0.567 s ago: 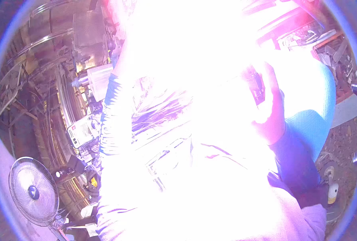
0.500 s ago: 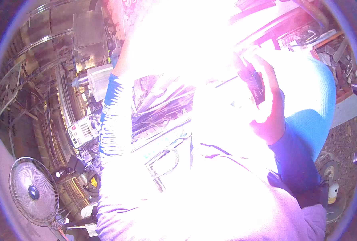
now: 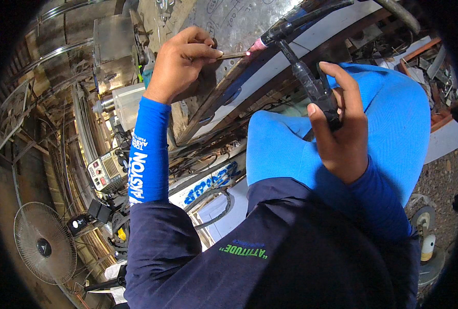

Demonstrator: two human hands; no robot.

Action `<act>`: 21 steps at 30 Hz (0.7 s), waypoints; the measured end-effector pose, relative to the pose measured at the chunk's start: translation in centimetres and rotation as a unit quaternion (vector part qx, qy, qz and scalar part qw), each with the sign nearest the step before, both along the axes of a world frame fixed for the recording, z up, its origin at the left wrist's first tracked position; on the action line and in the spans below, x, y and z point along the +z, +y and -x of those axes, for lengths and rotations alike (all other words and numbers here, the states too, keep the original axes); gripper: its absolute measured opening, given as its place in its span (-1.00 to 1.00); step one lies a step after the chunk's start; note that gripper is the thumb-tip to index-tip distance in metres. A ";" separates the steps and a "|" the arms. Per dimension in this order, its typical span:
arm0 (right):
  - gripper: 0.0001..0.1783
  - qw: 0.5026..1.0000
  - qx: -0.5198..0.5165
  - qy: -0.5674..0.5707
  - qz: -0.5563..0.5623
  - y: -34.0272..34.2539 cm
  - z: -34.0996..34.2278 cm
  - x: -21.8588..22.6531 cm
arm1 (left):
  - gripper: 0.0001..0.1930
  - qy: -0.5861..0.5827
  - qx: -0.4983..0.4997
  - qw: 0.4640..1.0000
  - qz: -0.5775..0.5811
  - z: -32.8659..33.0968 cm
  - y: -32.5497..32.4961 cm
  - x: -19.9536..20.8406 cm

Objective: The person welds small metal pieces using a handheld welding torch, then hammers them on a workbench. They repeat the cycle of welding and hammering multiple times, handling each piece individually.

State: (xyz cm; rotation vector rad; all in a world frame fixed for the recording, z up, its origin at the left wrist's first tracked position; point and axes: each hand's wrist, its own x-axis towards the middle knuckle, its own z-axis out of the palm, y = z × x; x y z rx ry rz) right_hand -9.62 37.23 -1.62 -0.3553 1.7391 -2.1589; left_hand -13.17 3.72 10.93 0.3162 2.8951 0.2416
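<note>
My right hand [image 3: 345, 126] is wrapped round the black handle of a TIG welding torch [image 3: 307, 80]. The torch's pink ceramic cup [image 3: 258, 45] points down and left at the workbench edge, and a small spot glows at its tip. From the left, my left hand [image 3: 180, 59] pinches a thin metal piece [image 3: 233, 55], probably a rod or narrow strip, between thumb and fingers. Its far end reaches the glowing spot. Beneath lies a grey metal bench top [image 3: 229, 26] with handwritten marks. What exactly is being joined is too small to make out.
My blue-trousered legs [image 3: 337, 139] are close below the torch. At left stand a welding machine [image 3: 105, 172] and a round fan [image 3: 45, 243]. An orange-edged bin of metal scraps [image 3: 440, 77] lies at the far right, with a wheel-like disc [image 3: 423, 219] below it.
The blinding white glare over the bench and my hands is gone; only a small glowing spot remains at the torch tip. My arms have hardly moved.
</note>
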 end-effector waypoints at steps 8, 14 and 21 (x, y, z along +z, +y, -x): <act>-0.32 1.000 -0.002 0.013 0.002 -0.1 -0.1 -0.3 | -0.77 0.005 -0.007 1.000 -0.001 0.2 -0.2 -0.2; -0.32 1.000 0.001 0.004 0.001 -0.1 0.0 -0.1 | -0.77 0.010 -0.005 1.000 0.001 0.0 0.1 -0.1; -0.33 1.000 -0.003 0.014 -0.014 -0.2 0.0 -0.2 | -0.80 0.019 -0.005 1.000 -0.002 0.2 0.2 -0.3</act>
